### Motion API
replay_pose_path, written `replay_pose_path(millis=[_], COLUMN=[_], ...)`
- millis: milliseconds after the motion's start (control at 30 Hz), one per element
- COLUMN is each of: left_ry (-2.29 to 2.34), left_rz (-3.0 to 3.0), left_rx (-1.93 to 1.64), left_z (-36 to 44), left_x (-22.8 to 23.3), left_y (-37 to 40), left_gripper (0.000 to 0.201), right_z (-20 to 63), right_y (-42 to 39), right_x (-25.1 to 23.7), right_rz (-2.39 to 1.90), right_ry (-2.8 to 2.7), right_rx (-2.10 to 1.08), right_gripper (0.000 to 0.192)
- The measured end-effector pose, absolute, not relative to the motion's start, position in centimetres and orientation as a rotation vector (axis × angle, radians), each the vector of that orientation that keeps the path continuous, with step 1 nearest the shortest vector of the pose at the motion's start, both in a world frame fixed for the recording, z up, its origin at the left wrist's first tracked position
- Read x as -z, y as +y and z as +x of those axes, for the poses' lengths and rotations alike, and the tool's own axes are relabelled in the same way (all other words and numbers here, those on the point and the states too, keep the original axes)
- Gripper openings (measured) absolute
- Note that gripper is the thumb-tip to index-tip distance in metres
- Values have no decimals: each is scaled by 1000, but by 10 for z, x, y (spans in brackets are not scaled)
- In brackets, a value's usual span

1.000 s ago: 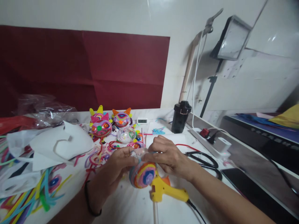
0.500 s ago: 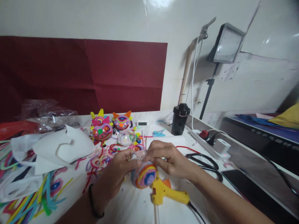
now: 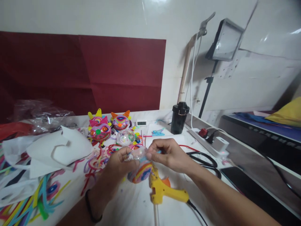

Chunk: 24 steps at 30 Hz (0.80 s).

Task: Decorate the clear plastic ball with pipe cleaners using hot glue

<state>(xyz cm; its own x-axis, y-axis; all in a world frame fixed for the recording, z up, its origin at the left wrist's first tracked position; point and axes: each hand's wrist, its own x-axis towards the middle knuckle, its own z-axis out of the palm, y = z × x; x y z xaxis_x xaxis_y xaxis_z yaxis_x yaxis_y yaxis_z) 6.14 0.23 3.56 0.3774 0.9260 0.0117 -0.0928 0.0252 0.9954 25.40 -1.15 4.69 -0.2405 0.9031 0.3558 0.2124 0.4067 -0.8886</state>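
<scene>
A clear ball [image 3: 140, 173], partly covered with rings of fuzzy strands in orange, yellow, blue and pink, is tilted above the table. My left hand [image 3: 117, 168] is closed round its left side, thumb on top. At the ball's upper right edge my right hand [image 3: 167, 154] pinches a light blue fuzzy strand [image 3: 159, 152], like a pipe cleaner, which mostly hides behind the fingers. Just below and right of the ball, a yellow glue gun [image 3: 162, 191] rests on the table, with a clear glue stick out of its back end.
Behind the hands stand decorated balls with ears [image 3: 100, 131] and a clear ball [image 3: 125, 138]. Loose pipe cleaners [image 3: 39, 201] and white sheets [image 3: 60, 150] cover the left. A black cup [image 3: 180, 118], a power strip [image 3: 207, 141], black cable and a phone [image 3: 249, 190] lie to the right.
The ball has turned slightly and shifted left in my left hand. My right fingers have drawn a little away from it, with light blue now showing at them. The view has shifted slightly.
</scene>
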Motion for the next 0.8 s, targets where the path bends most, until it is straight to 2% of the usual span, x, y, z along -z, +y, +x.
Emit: replay_pose_path(millis=[200,500,800], left_ry=[895,900,818], left_rz=[1296,1376,1305], left_rx=[-998,-1008,-1024], left_z=[61,58,57], left_x=[-37,-32,-29], left_y=[3,2,4], left_gripper=[22,21,22], right_z=[252,250,251], right_y=[-10,-7,-6], right_x=[-46,-44,-45], right_rz=[-1003,-1123,-1052], right_ry=[-1621,-1500,-1382], right_rx=[-1022,-1172,-1288], right_gripper=[15,30,48])
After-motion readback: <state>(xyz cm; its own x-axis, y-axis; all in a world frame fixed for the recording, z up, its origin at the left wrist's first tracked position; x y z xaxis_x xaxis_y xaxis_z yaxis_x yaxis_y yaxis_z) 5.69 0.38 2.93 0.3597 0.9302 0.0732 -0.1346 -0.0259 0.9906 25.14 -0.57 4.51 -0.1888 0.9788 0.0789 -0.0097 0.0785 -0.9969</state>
